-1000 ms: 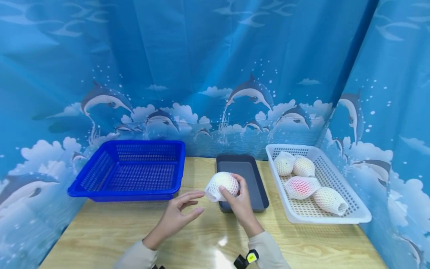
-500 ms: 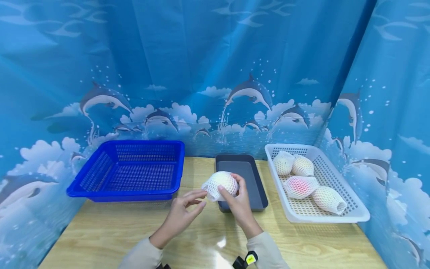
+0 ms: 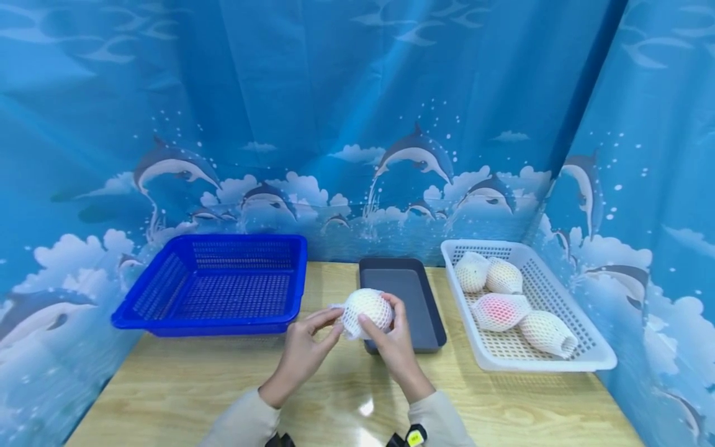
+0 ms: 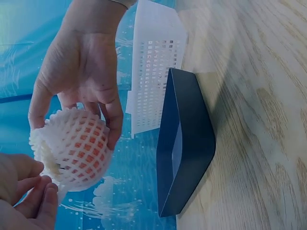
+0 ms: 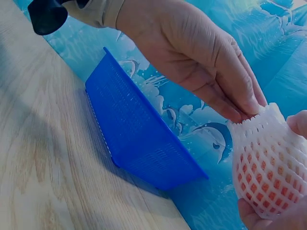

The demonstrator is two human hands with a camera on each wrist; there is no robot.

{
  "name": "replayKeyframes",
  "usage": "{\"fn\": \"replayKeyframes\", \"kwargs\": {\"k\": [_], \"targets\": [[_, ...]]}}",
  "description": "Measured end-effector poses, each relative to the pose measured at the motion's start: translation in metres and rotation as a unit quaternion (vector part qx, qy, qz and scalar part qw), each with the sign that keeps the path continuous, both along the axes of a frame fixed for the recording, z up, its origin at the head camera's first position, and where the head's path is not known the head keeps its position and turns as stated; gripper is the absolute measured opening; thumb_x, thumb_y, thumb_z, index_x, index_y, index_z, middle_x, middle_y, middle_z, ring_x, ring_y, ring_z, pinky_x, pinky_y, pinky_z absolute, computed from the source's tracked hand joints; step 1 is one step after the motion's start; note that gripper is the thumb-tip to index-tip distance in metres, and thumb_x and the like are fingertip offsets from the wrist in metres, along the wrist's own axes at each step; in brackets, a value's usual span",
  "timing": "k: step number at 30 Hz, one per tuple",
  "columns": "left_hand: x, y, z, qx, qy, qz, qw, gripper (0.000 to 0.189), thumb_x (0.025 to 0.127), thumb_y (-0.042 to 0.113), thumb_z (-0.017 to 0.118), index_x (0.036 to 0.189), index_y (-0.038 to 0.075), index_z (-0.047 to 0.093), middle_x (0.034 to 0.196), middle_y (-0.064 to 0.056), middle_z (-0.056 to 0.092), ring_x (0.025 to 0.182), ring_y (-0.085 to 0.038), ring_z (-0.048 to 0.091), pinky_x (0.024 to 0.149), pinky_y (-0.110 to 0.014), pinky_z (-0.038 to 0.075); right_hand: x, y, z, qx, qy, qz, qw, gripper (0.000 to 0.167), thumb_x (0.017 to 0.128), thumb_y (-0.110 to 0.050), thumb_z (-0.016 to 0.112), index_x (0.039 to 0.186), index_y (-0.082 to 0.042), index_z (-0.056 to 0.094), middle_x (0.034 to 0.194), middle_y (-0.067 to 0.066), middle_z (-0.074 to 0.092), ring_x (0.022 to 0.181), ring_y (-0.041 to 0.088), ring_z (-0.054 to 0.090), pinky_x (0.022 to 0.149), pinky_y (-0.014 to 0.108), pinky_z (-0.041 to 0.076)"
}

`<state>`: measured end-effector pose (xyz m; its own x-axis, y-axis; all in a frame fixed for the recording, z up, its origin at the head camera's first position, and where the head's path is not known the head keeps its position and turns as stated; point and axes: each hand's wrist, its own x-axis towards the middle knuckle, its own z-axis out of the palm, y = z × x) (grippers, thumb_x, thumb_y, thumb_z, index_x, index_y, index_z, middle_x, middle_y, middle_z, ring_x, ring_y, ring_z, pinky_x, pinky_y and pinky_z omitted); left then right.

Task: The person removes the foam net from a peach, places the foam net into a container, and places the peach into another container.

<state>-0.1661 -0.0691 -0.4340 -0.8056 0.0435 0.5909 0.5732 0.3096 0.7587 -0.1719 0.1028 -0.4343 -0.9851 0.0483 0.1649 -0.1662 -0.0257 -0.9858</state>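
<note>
Above the tabletop (image 3: 335, 388), in mid-air: a round fruit (image 4: 89, 146) in a white foam net (image 5: 259, 129).
Probably fairly light, firm yet easily bruised, with a soft, stretchy, non-slip wrap; best cupped around the body, or drawn at the net's loose end. Clasped on its right side by the curled fingers and thumb of the right hand (image 3: 396, 344); pinched at the net's loose end, on the left, by the left hand (image 3: 304, 347).

Left hand (image 3: 306, 349) shifts toward 3 o'clock; thumb and fingertips, spread apart a second ago, now pinch the net (image 3: 352, 321) at its 9 o'clock side. Net and right hand (image 3: 395, 345) dip slightly toward 7–8 o'clock.
</note>
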Motion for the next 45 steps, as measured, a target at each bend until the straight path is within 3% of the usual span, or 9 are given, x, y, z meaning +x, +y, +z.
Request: {"fn": "replayKeyframes", "kwargs": {"k": [7, 14, 18, 23, 27, 31, 34, 41, 45], "targets": [[-0.002, 0.003, -0.002, 0.042, -0.038, -0.02, 0.9982, 0.03, 0.074, -0.009, 0.076, 0.104, -0.006, 0.07, 0.11, -0.021, 0.068, 0.103, -0.034, 0.065, 0.088, -0.028, 0.054, 0.002, -0.001, 0.002, -0.015, 0.004, -0.003, 0.9999, 0.06, 0.085, -0.013, 0.071, 0.135, -0.006, 0.037, 0.136, 0.017, 0.041, 0.112, 0.026, 0.05, 0.085, 0.024, 0.053], [-0.004, 0.006, -0.002, 0.058, -0.042, -0.067, 0.9952, 0.05, 0.069, -0.018, 0.073, 0.117, -0.014, 0.06, 0.123, -0.028, 0.059, 0.113, -0.04, 0.058, 0.094, -0.039, 0.05, 0.005, 0.002, 0.005, -0.014, 0.018, 0.015, 0.9996, 0.061, 0.086, -0.011, 0.069, 0.137, -0.006, 0.036, 0.138, 0.016, 0.04, 0.111, 0.025, 0.051, 0.085, 0.025, 0.054], [-0.005, 0.007, 0.001, 0.068, -0.041, -0.082, 0.9934, 0.057, 0.065, -0.022, 0.072, 0.12, -0.012, 0.059, 0.126, -0.026, 0.057, 0.118, -0.039, 0.054, 0.097, -0.031, 0.048, 0.008, 0.009, 0.006, -0.021, 0.037, 0.059, 0.9973, 0.06, 0.09, -0.008, 0.064, 0.142, -0.006, 0.034, 0.144, 0.016, 0.036, 0.118, 0.027, 0.049, 0.09, 0.026, 0.052], [-0.004, 0.005, 0.004, 0.075, -0.053, -0.096, 0.9911, 0.06, 0.065, -0.021, 0.073, 0.122, -0.009, 0.058, 0.129, -0.024, 0.055, 0.124, -0.04, 0.049, 0.099, -0.028, 0.046, 0.01, 0.019, 0.003, -0.041, 0.058, 0.133, 0.9886, 0.056, 0.095, -0.004, 0.053, 0.147, -0.004, 0.03, 0.148, 0.022, 0.032, 0.121, 0.02, 0.051, 0.094, 0.029, 0.052], [-0.004, 0.002, 0.004, 0.076, -0.051, -0.098, 0.991, 0.058, 0.065, -0.021, 0.072, 0.12, -0.007, 0.06, 0.126, -0.022, 0.057, 0.121, -0.039, 0.051, 0.099, -0.03, 0.045, 0.011, 0.024, 0.001, -0.03, 0.066, 0.173, 0.9822, 0.055, 0.097, -0.003, 0.048, 0.148, 0.0, 0.027, 0.155, 0.024, 0.016, 0.13, 0.029, 0.043, 0.096, 0.031, 0.051], [-0.002, 0.0, 0.005, 0.07, -0.056, -0.101, 0.9909, 0.058, 0.064, -0.021, 0.073, 0.118, -0.006, 0.06, 0.123, -0.021, 0.058, 0.119, -0.038, 0.053, 0.098, -0.03, 0.047, 0.012, 0.026, 0.003, -0.013, 0.062, 0.171, 0.9832, 0.054, 0.097, -0.006, 0.052, 0.147, -0.004, 0.033, 0.157, 0.018, 0.01, 0.138, 0.04, 0.028, 0.096, 0.033, 0.05], [-0.001, 0.0, 0.006, 0.065, -0.067, -0.101, 0.9906, 0.06, 0.063, -0.021, 0.074, 0.12, -0.008, 0.058, 0.124, -0.024, 0.058, 0.117, -0.04, 0.055, 0.097, -0.029, 0.048, 0.012, 0.026, 0.004, -0.006, 0.064, 0.163, 0.9845, 0.053, 0.095, -0.005, 0.056, 0.145, -0.006, 0.037, 0.157, 0.017, 0.011, 0.139, 0.042, 0.025, 0.095, 0.034, 0.051], [-0.002, 0.0, 0.006, 0.066, -0.088, -0.107, 0.9882, 0.068, 0.059, -0.022, 0.076, 0.122, -0.013, 0.055, 0.122, -0.026, 0.059, 0.112, -0.039, 0.058, 0.096, -0.031, 0.05, 0.012, 0.025, 0.002, 0.003, 0.08, 0.151, 0.9852, 0.054, 0.088, 0.002, 0.063, 0.139, -0.003, 0.043, 0.152, 0.018, 0.019, 0.133, 0.043, 0.034, 0.095, 0.033, 0.051], [-0.003, -0.001, 0.005, 0.063, -0.084, -0.102, 0.9892, 0.069, 0.055, -0.024, 0.076, 0.12, -0.013, 0.055, 0.118, -0.025, 0.061, 0.109, -0.038, 0.06, 0.096, -0.035, 0.051, 0.011, 0.026, 0.002, 0.002, 0.085, 0.158, 0.9838, 0.06, 0.088, 0.002, 0.064, 0.141, -0.006, 0.038, 0.148, 0.016, 0.027, 0.128, 0.037, 0.041, 0.094, 0.033, 0.052]]}}
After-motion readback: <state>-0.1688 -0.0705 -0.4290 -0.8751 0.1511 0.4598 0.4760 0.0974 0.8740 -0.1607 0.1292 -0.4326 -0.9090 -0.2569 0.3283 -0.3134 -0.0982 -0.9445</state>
